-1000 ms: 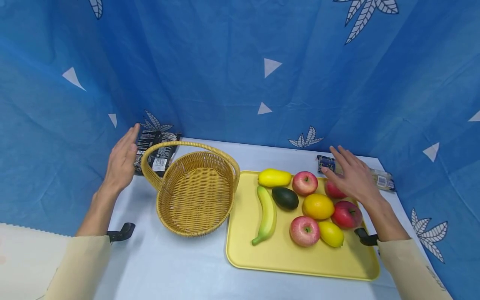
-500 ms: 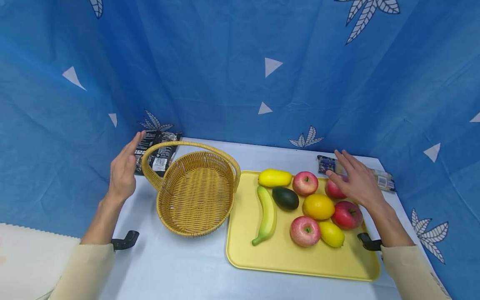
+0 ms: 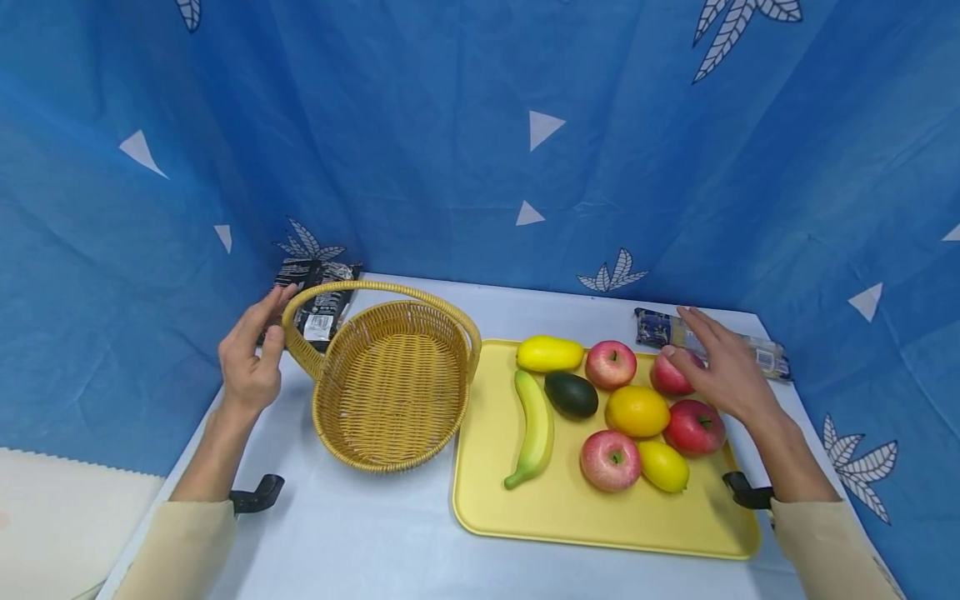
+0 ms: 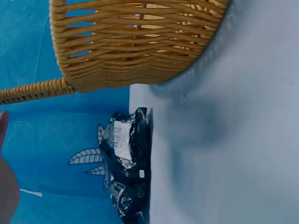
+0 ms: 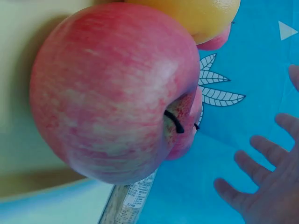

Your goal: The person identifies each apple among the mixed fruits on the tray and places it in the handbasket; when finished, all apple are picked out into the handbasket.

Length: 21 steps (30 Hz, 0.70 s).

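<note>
My left hand (image 3: 253, 358) hovers just left of the wicker basket (image 3: 393, 462), its fingers loosely extended close to the handle (image 3: 360, 287); it holds nothing. In the left wrist view the basket (image 4: 140, 51) stands above the white table, with part of the hand (image 4: 7, 191) at the edge. My right hand (image 3: 723, 367) is spread over the back right of the yellow tray (image 3: 585, 529), near a red apple (image 3: 670, 375) and holding nothing. The right wrist view shows its parted fingers beside a large apple (image 5: 112, 93). Contact between either hand and these things is not visible.
On the tray lie a banana (image 3: 536, 433), an avocado (image 3: 572, 395), a papaya-like yellow fruit (image 3: 550, 354), a lemon (image 3: 663, 467), an orange-yellow fruit (image 3: 637, 412) and several apples. Black packets (image 3: 324, 312) and a clear-and-blue packet (image 3: 765, 357) lie behind. A blue curtain (image 3: 420, 150) hangs behind.
My left hand has come lower and right, nearer the basket handle, its thumb now apart from the fingers. My right hand has shifted slightly right and down. Basket and fruit stay put.
</note>
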Tool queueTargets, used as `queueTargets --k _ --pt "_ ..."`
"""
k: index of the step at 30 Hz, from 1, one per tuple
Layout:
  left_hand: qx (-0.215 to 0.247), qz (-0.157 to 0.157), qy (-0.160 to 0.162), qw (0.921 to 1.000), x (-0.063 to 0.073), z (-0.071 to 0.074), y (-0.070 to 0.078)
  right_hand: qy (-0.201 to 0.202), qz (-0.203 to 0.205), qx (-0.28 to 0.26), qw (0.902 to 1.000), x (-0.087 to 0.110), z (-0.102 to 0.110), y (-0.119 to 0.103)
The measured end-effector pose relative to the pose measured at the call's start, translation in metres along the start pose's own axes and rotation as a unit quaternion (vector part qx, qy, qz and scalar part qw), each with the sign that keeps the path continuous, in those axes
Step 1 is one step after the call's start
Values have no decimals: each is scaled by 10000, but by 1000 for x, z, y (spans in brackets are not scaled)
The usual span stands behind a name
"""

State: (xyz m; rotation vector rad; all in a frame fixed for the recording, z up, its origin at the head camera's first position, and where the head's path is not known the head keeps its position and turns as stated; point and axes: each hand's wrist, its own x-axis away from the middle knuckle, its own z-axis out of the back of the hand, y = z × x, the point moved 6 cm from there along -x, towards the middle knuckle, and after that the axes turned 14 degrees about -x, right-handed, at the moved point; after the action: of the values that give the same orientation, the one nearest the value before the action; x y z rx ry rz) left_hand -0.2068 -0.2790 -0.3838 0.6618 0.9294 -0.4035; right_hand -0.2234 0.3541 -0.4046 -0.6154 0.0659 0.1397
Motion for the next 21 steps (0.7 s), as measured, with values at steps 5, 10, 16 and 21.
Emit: queueTargets --k 5,10,16,21 --pt "-119 53 14 9999 7 -1 0 -104 -192 -136 9997 4 -1 6" --pt "-185 17 -129 9997 13 -4 1 -172 -258 -192 9993 8 -3 13" --pt "-98 8 -73 9999 18 -5 0 -322 -416 -338 9980 12 -5 23" --pt "30 10 -59 10000 21 -7 -2 -319 -422 -425 9977 16 -5 28"
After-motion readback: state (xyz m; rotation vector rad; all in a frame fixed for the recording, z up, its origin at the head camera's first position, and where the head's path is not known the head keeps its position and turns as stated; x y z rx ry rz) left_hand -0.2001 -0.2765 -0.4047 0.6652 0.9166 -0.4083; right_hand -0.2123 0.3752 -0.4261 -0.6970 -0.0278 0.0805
